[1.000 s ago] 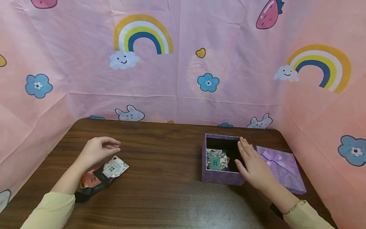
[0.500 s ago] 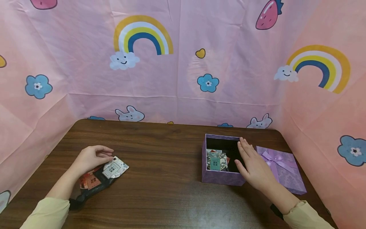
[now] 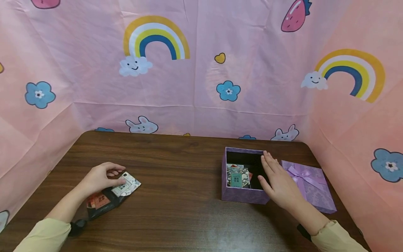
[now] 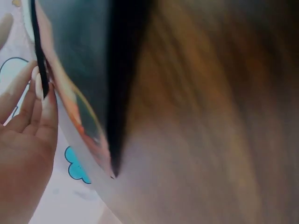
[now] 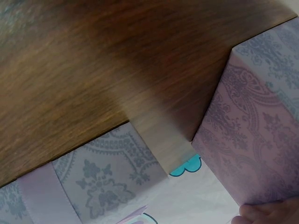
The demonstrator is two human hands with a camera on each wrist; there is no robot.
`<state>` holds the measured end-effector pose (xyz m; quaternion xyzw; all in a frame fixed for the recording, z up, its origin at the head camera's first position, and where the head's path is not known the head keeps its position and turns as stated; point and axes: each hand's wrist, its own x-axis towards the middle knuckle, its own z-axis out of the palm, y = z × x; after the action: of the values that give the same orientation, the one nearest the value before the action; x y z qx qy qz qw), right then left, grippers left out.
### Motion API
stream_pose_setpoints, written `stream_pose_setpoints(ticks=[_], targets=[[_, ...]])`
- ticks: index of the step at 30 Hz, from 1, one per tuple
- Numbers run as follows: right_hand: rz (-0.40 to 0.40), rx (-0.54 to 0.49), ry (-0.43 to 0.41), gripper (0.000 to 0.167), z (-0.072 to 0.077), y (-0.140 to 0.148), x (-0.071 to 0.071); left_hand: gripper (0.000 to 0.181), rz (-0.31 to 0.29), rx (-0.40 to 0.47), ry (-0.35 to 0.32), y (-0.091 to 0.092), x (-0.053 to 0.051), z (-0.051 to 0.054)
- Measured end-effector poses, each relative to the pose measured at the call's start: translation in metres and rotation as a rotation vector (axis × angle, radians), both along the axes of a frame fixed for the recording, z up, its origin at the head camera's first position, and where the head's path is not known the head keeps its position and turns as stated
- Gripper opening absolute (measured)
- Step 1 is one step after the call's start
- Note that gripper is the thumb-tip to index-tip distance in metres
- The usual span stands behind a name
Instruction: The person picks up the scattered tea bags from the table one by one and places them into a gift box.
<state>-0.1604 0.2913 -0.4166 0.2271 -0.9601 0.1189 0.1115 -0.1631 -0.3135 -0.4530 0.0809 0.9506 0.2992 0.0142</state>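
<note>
My left hand (image 3: 100, 177) is at a small group of flat sachets on the left of the table. Its thumb lies over a white patterned sachet (image 3: 132, 184); the fingers are bent beyond it, apart from the thumb. A red-orange sachet (image 3: 100, 201) and a black item (image 3: 102, 211) lie beside and beneath. In the left wrist view, my left fingertips (image 4: 49, 88) are by a thin black edge. My right hand (image 3: 281, 182) rests, fingers straight, on the right side of an uncovered purple box (image 3: 245, 196). Inside stand sachets, a green-labelled one (image 3: 237, 178) in front.
The purple lid (image 3: 318, 190) with a ribbon bow lies right of the box, partly behind my right hand and forearm. Brown wooden table (image 3: 176, 196) stretches between the sachets and the box. A pink printed cloth (image 3: 195, 115) hangs behind the table and at both sides.
My left hand has come down toward the sachets, and its thumb is now over the white sachet. My right hand has stayed on the box.
</note>
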Motion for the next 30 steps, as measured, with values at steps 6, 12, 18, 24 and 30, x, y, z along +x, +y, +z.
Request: stream_pose_setpoints(ticks=[6, 12, 18, 24, 30], targets=[[0.003, 0.001, 0.003, 0.069, -0.0013, -0.0002, -0.0011, 0.065, -0.058, -0.070, 0.043, -0.0013, 0.0002, -0.0037], [0.005, 0.001, 0.017, 0.069, -0.0025, 0.0004, -0.0008, 0.070, -0.112, -0.096, 0.097, -0.0006, -0.0016, -0.0086], [0.007, -0.004, 0.009, 0.069, -0.0025, 0.0003, -0.0012, 0.065, -0.130, -0.085, 0.109, -0.0009, -0.0030, -0.0096], [-0.004, 0.008, -0.017, 0.070, -0.0026, 0.0002, -0.0030, 0.058, -0.129, -0.084, 0.102, -0.0016, -0.0056, -0.0089], [-0.006, 0.009, -0.018, 0.070, -0.0030, 0.0008, -0.0031, 0.048, -0.132, -0.079, 0.110, -0.0020, -0.0085, -0.0095]])
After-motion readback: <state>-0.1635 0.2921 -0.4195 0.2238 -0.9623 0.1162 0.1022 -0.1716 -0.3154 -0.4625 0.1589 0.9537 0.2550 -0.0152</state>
